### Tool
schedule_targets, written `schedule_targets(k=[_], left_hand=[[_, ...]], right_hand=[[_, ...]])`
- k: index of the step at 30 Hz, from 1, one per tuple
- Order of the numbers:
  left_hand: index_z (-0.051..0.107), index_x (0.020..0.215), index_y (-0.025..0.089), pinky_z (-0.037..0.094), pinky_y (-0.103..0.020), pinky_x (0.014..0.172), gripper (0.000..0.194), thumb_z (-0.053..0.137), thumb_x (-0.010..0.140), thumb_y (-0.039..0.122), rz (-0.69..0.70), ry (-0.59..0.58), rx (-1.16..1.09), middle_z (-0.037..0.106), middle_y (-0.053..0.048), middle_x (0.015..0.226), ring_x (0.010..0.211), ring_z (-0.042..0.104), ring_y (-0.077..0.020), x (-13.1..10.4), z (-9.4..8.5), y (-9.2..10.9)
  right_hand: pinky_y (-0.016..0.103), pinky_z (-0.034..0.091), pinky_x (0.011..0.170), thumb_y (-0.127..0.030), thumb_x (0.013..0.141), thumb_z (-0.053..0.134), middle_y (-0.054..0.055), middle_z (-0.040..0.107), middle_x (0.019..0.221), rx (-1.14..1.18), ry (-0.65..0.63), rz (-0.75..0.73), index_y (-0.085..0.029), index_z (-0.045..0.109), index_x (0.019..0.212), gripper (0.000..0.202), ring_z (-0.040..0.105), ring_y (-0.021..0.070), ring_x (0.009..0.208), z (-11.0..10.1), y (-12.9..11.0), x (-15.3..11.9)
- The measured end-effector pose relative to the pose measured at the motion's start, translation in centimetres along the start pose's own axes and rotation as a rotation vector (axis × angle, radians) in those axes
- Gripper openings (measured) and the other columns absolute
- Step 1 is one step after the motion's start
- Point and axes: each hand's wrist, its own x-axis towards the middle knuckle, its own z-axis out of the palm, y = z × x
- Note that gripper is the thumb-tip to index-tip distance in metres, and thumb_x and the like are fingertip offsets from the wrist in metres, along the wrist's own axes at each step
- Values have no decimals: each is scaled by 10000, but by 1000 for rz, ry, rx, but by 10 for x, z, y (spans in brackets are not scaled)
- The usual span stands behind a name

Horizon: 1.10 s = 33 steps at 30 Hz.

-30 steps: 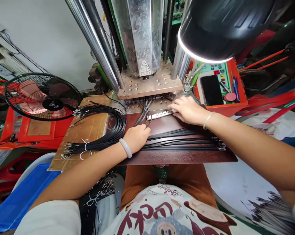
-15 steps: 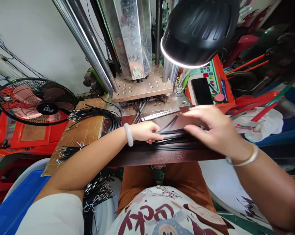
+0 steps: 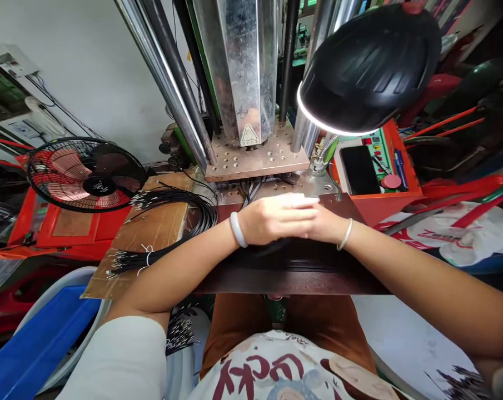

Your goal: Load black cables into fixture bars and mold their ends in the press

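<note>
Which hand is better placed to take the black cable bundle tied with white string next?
Left, probably: the left hand is nearer the white-tied black cable bundle; the right hand lies farther, partly hidden by the left.

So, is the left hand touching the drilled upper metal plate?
Apart. The head view shows it: the left hand is short of the upper plate, with a strip of the lower metal plate visible between them.

Wht tee (image 3: 251, 347), short slvs (image 3: 121, 355), maroon lettering (image 3: 259, 378) + cartoon print (image 3: 290, 391). Brn trousers (image 3: 230, 322). L: thick pale bangle (image 3: 237, 229); R: thinner pale bracelet (image 3: 345, 234).
</note>
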Motion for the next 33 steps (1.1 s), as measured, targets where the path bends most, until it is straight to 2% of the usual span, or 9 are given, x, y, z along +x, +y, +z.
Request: schedule_targets(k=[4, 7, 10, 12, 15, 19, 24, 29, 33], left_hand=[[722, 1036, 132, 546, -323, 915, 345, 539, 942, 409, -592, 365, -202, 736, -115, 1050, 966, 697, -189, -7, -12, -14], [727, 993, 123, 539, -300, 865, 342, 567, 921, 417, -790, 455, -281, 747, -104, 981, 911, 697, -188, -12, -21, -16], [740, 910, 135, 524, -287, 859, 263, 581, 913, 343, -849, 365, -224, 753, -80, 926, 886, 694, -184, -13, -13, -16], [746, 868, 146, 513, -279, 871, 194, 608, 889, 280, -877, 264, -154, 754, -63, 918, 883, 692, -180, -15, -1, -19], [750, 830, 156, 517, -264, 840, 96, 671, 818, 208, -892, 162, -95, 751, -51, 906, 860, 687, -170, -20, 15, -25], [747, 862, 140, 528, -269, 803, 119, 675, 805, 216, -868, 230, -170, 747, -77, 918, 851, 684, -173, -24, 14, -28], [735, 886, 115, 535, -261, 769, 156, 635, 826, 218, -913, 249, -225, 747, -77, 888, 825, 690, -181, -22, 7, -19], [744, 797, 141, 516, -248, 748, 133, 628, 843, 188, -769, 109, -79, 728, -47, 812, 762, 663, -150, -21, 20, -9], [744, 918, 147, 521, -269, 811, 175, 574, 889, 177, -839, 384, -41, 739, -62, 924, 846, 669, -157, -26, 30, 2]], right_hand=[[479, 461, 806, -298, 863, 517, 149, 631, 964, -158, -193, 97, -157, 662, 1046, 272, 553, 310, 933, 11, 22, 8], [467, 442, 831, -312, 897, 488, 127, 626, 975, -157, -296, 117, -191, 663, 1053, 264, 549, 300, 960, 5, 19, -8], [409, 473, 795, -350, 843, 573, 93, 636, 937, 32, -292, 139, -194, 642, 994, 228, 581, 255, 897, -5, 7, -19], [392, 498, 768, -348, 790, 617, 74, 638, 899, 145, -164, 209, -190, 606, 941, 219, 598, 231, 837, -7, 1, -17], [434, 512, 838, -303, 723, 646, 81, 662, 960, 306, 31, 295, -195, 588, 945, 254, 625, 243, 902, -1, -2, -2], [384, 530, 783, -328, 701, 648, 45, 713, 859, 633, -110, 414, -192, 675, 866, 215, 657, 234, 831, 9, -4, 15], [310, 457, 645, -357, 714, 639, 0, 676, 637, 507, -147, 498, -186, 724, 670, 196, 604, 192, 649, 0, -14, 10], [291, 411, 589, -367, 762, 574, 11, 631, 606, 384, 46, 425, -170, 666, 668, 237, 552, 164, 587, 3, -21, -5], [288, 421, 602, -305, 795, 545, 20, 591, 640, 222, 174, 186, -185, 594, 678, 175, 537, 158, 610, 6, -13, -17]])
